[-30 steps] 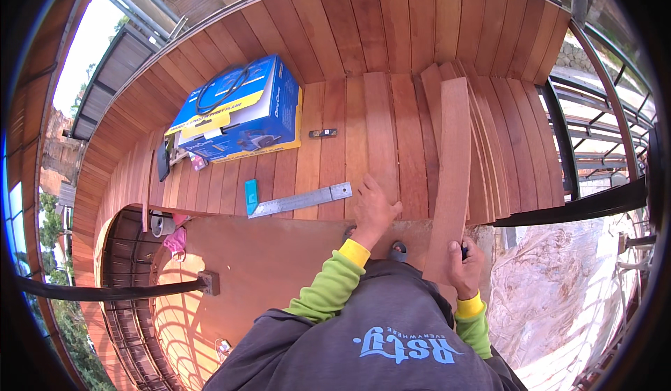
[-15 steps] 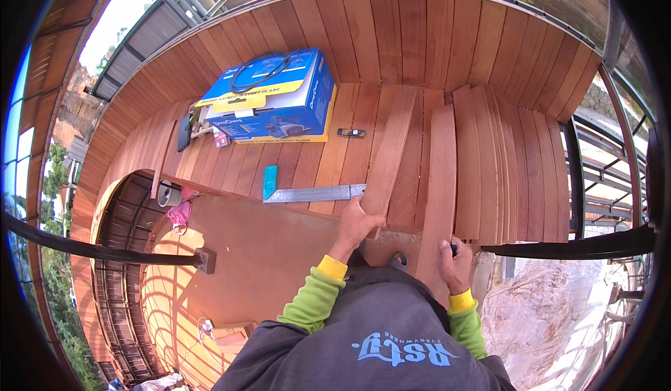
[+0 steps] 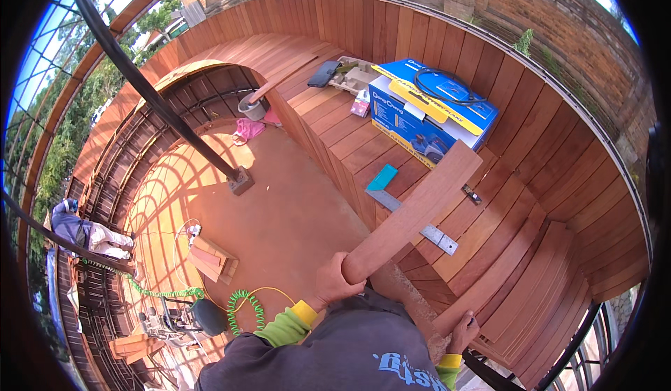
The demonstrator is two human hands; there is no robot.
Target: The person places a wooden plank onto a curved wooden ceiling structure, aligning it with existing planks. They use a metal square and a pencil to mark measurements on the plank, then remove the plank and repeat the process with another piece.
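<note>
My left hand (image 3: 327, 283) is closed round the near end of a reddish-brown wooden plank (image 3: 412, 212), which is raised and slants away to the right. Beneath that plank lies a try square with a teal handle (image 3: 382, 178), its metal blade partly covered. Lower right, my right hand (image 3: 461, 333) is closed beside the near end of a second plank (image 3: 498, 271) lying on the bench. A small dark object shows at its fingertips, too small to name. Several more planks (image 3: 542, 289) lie side by side to the right of it.
A blue and yellow cardboard box (image 3: 398, 119) with a black cable on top stands on the curved wooden bench. Near it are a dark flat case (image 3: 323, 74) and a small black item (image 3: 472, 195). Left are a black post (image 3: 164, 104), a green coiled hose (image 3: 244, 310) and another person (image 3: 84, 230).
My view has swung left, bringing the floor and another person into sight. My left hand has lifted its plank off the bench and over the square. My right hand stays by the second plank.
</note>
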